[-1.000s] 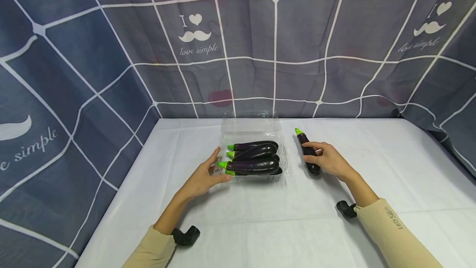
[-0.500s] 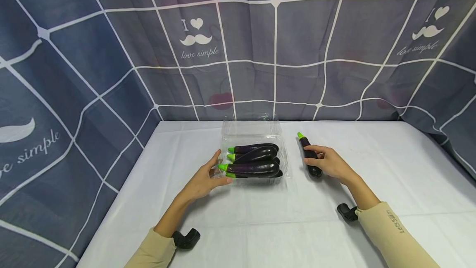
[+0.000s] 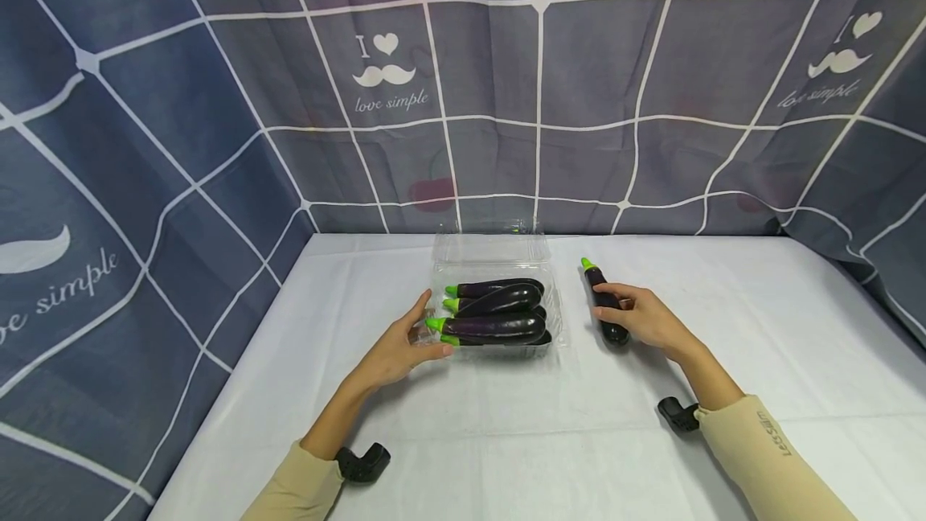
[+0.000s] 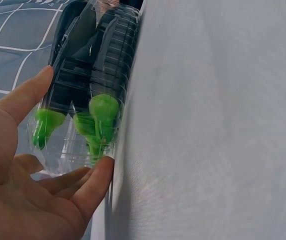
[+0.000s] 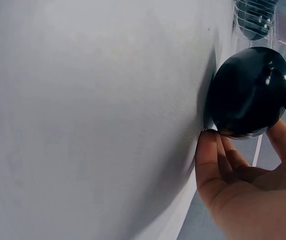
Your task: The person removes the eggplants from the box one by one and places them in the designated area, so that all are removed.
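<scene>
A clear plastic clamshell box (image 3: 493, 249) stands open at the middle of the table, its lid tipped back. Several dark purple eggplants (image 3: 492, 328) with green stems lie inside, stems toward the left. My left hand (image 3: 394, 350) holds the box's left end; in the left wrist view the thumb is at one edge and the fingertips at the lower corner. To the right of the box, my right hand (image 3: 651, 320) grips a single eggplant (image 3: 595, 276), its green stem pointing away from me. Its rounded end (image 5: 250, 92) shows in the right wrist view, close by the white cloth.
A white cloth (image 3: 463, 457) covers the table. Behind and at the sides hangs a grey checked curtain (image 3: 485, 63), with the box's lid close to it. Black wrist mounts (image 3: 364, 463) sit on both forearms.
The view has tilted slightly. Both hands, the box and the eggplants keep nearly the same places.
</scene>
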Available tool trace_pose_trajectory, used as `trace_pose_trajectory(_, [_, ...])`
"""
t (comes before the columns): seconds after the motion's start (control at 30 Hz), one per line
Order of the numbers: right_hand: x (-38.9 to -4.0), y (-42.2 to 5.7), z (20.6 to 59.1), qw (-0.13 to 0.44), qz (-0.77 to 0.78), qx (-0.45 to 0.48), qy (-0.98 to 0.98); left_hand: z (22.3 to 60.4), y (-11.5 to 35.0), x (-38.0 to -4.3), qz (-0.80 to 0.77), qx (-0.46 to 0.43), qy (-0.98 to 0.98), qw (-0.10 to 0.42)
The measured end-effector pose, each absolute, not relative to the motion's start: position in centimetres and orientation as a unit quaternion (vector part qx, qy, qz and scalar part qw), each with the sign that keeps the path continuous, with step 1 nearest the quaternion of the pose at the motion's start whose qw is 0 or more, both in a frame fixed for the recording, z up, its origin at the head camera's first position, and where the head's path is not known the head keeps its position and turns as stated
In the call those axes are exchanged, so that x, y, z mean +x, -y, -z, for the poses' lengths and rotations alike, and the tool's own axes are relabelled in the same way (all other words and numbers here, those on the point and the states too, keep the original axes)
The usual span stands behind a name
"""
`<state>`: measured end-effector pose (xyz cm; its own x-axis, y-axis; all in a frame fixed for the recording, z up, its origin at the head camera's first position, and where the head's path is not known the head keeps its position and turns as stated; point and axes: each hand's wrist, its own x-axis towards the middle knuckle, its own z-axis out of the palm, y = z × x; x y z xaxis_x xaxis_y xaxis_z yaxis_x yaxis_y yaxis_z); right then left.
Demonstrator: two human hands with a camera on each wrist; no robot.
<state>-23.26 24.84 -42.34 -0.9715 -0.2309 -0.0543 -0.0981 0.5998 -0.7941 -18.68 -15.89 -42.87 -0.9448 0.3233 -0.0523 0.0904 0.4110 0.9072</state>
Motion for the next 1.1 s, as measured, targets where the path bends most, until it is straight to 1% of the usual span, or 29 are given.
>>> trace_pose_trajectory(0.1, [-23.17,-24.85,42.43,0.077,0.441,-0.091,-0.890,42.92,15.91,-18.65,-0.528,0.123,-0.833,0.112])
trace_pose_trajectory(0.3, [-23.07,-24.78,42.46,0.059,0.457,-0.110,-0.881,42.94,15.93,-18.66,-0.528,0.126,-0.832,0.114])
trace_pose_trajectory(0.47, [-22.97,-24.72,42.43,0.069,0.489,-0.114,-0.862,42.92,15.90,-18.67,-0.528,0.127,-0.832,0.114])
trace_pose_trajectory(0.83, [-23.04,-24.57,42.57,0.073,0.488,-0.113,-0.863,42.86,15.89,-18.70,-0.524,0.127,-0.835,0.112])
trace_pose_trajectory(1.1, [-22.96,-23.99,42.75,0.076,0.495,-0.134,-0.855,42.97,15.92,-18.77,-0.528,0.128,-0.832,0.113])
